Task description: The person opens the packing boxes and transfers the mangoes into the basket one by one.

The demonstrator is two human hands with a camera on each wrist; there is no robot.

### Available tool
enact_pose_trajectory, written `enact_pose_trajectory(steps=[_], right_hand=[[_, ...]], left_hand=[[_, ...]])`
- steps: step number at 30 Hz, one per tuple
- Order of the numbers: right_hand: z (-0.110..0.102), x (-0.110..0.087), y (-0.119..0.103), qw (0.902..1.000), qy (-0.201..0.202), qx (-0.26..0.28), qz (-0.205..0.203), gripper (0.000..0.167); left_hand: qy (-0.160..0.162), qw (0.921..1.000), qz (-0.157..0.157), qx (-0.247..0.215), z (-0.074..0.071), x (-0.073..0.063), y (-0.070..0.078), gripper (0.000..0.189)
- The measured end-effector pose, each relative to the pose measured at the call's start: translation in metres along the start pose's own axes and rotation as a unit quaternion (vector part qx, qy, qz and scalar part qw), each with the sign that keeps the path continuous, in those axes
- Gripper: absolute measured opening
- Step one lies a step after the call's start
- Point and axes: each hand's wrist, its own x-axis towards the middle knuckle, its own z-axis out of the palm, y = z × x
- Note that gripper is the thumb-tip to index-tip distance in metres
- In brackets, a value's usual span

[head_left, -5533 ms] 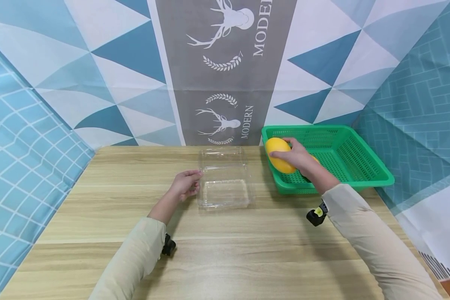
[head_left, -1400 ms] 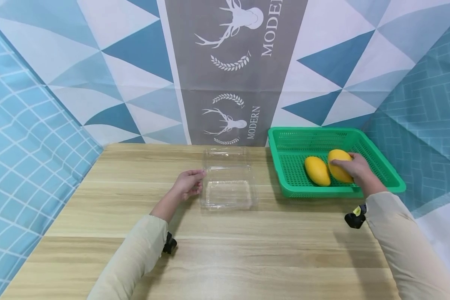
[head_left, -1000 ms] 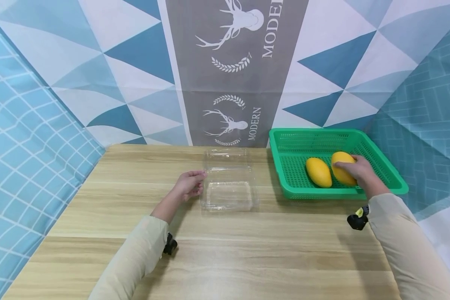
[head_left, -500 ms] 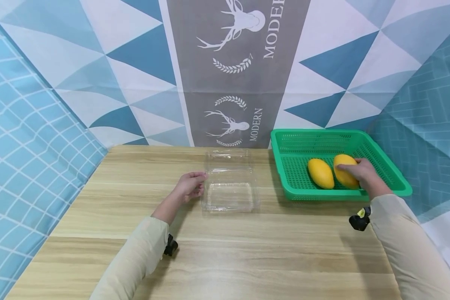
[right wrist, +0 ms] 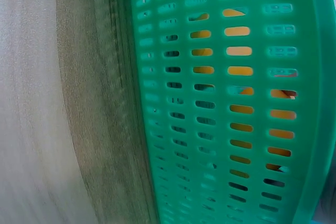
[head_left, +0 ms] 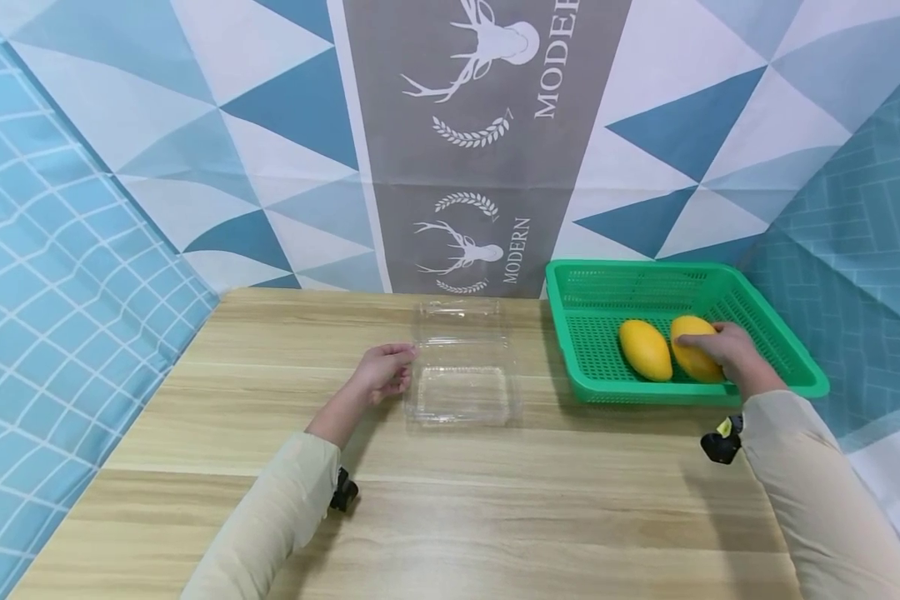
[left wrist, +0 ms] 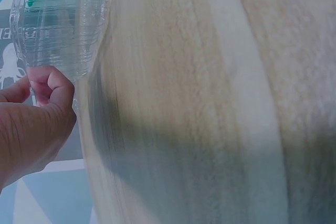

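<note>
My left hand (head_left: 382, 372) pinches the left edge of a clear plastic clamshell container (head_left: 463, 393), which lies unfolded on the table with nothing in it. In the left wrist view, thumb and index finger of the left hand (left wrist: 39, 124) meet at the edge of the container (left wrist: 58, 35). My right hand (head_left: 733, 350) reaches over the front rim of a green basket (head_left: 630, 392) and grips a yellow mango (head_left: 692, 348) from its right side. Just left of it, a second mango (head_left: 645, 350) lies on the basket floor. The basket wall (right wrist: 310, 103) mostly hides the mangoes in the right wrist view.
A wooden table (head_left: 495, 517) carries everything and ends at a patterned backdrop (head_left: 465, 150) behind. The basket stands at the back right, close to the teal side cloth (head_left: 862, 250). Blue grid cloth (head_left: 60, 292) hangs at the left.
The right hand has carried its mango from the basket's left side to the right, then lowered it beside the other mango. The left hand keeps its hold on the container.
</note>
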Motion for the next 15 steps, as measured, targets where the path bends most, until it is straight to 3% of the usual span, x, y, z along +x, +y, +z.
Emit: enact_pose_trajectory(steps=[15], right_hand=[[0.0029,0.0061,-0.0012,0.9997,-0.014,-0.018,-0.003,0.097]], left_hand=[[-0.002,1.0,0.005,0.007,-0.0005,-0.0002,-0.0009,0.039]])
